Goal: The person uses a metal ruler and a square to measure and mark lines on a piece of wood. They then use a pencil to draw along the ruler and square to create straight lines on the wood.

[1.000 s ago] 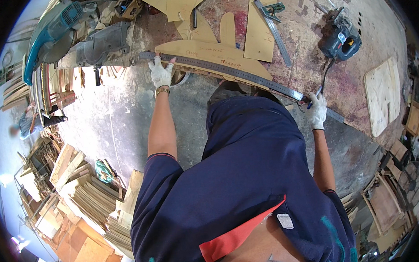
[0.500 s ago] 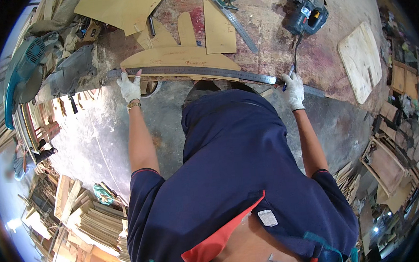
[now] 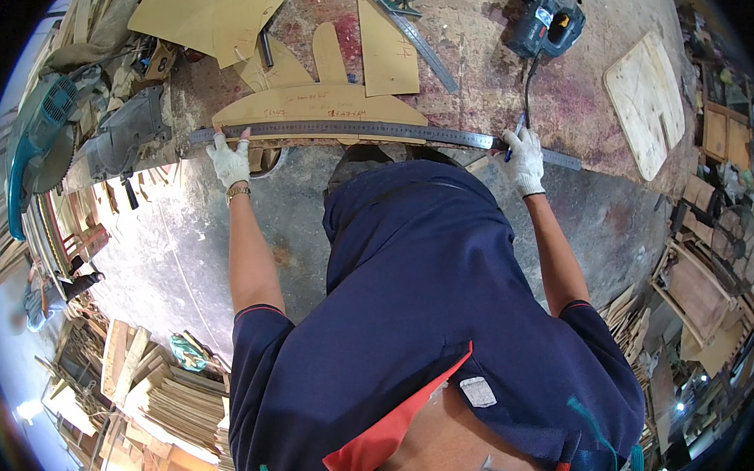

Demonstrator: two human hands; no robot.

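Observation:
A long steel ruler (image 3: pixel 327 130) lies along the near edge of the table, across a tan, curved-edge template (image 3: pixel 300 104) with red handwriting. My left hand (image 3: pixel 231 161), in a white glove with bare fingertips showing, holds the ruler near its left end. Its thumb and a finger are set apart on the metal. Toward the right end, my gloved right hand (image 3: pixel 524 161) is closed around a slim blue pen (image 3: pixel 508 154), beside the ruler. Parts of its fingers are hidden by the glove's back.
More tan template sheets (image 3: pixel 208 21) lie farther back, near a combination square (image 3: pixel 417 39). A corded power tool (image 3: pixel 544 25) stands at the back right, left of a pale board (image 3: pixel 648 107). A teal circular-blade saw (image 3: pixel 42 126) is at the left. Wood pieces (image 3: pixel 176 403) are stacked behind me.
The whole view has shifted slightly. Both hands keep their places on and beside the ruler, and the pen stays in my right hand.

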